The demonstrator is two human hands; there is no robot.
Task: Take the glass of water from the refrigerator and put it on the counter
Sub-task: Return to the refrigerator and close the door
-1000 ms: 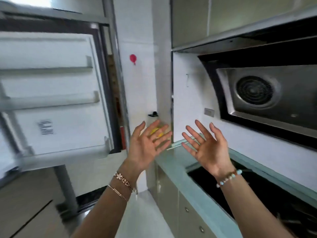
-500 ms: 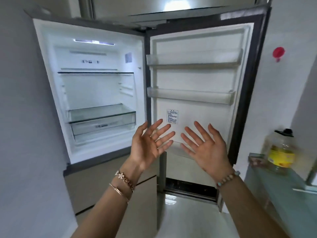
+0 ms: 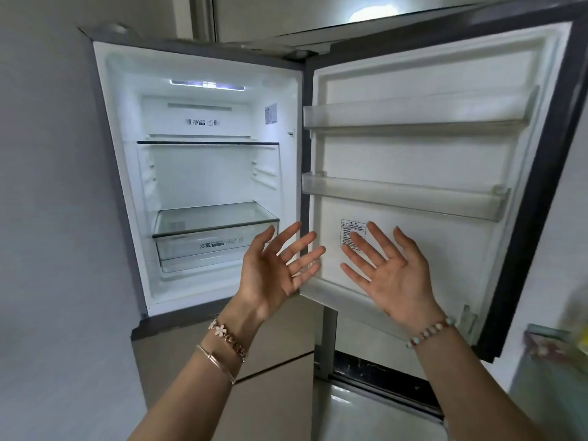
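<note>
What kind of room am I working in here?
Most likely a home kitchen. An open refrigerator with glass shelves and a crisper drawer fills the view, its door swung wide with bare bins. A pale counter edge shows at far right. Both hands, left and right, are empty.

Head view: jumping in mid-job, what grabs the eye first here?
Two bare open hands, left hand and right hand, palms up, empty, at centre. Behind them the lit white refrigerator stands open, glass shelves bare, no glass of water visible. Its white inner door swings wide on the right, its clear plastic racks looking empty.
</note>
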